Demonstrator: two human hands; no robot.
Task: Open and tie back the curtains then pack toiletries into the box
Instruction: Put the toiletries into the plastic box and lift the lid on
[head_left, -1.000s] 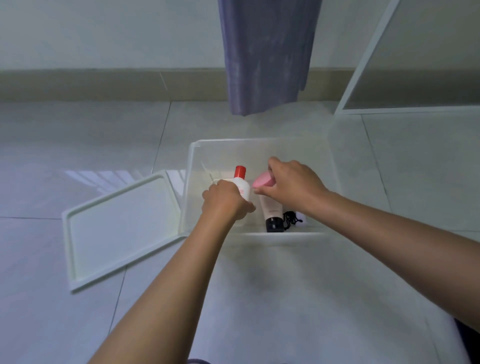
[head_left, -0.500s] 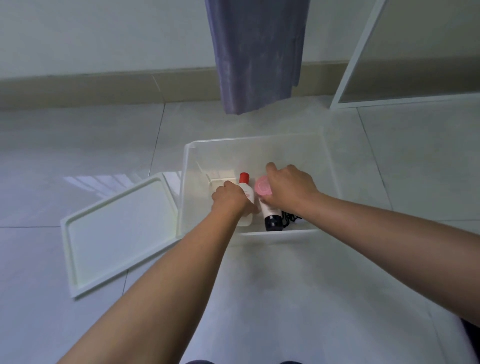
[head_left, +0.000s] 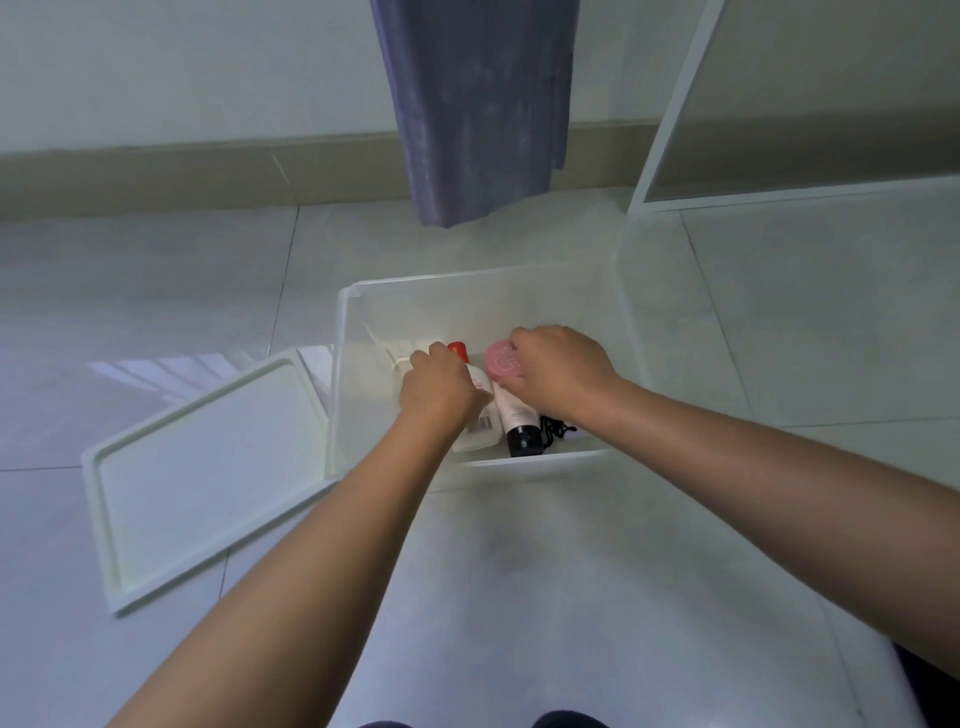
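A clear plastic box (head_left: 626, 312) stands on the tiled floor in front of me. Both hands reach into it. My left hand (head_left: 439, 389) grips a white bottle with a red cap (head_left: 475, 374), lying low in the box. My right hand (head_left: 558, 371) holds a round pink jar (head_left: 501, 359) just above a white tube with a black cap (head_left: 519, 423). A black cord or hair tie (head_left: 556, 430) lies beside the tube. A grey-purple curtain (head_left: 475, 104) hangs gathered behind the box.
The box's white lid (head_left: 208, 467) lies upside up on the floor to the left, touching the box. A white-framed glass panel (head_left: 675, 104) stands at the back right. A beige skirting runs along the wall. Pale floor tiles surround the box.
Both hands have sunk lower into the box with the bottle and the pink jar. The view has tilted down a little.
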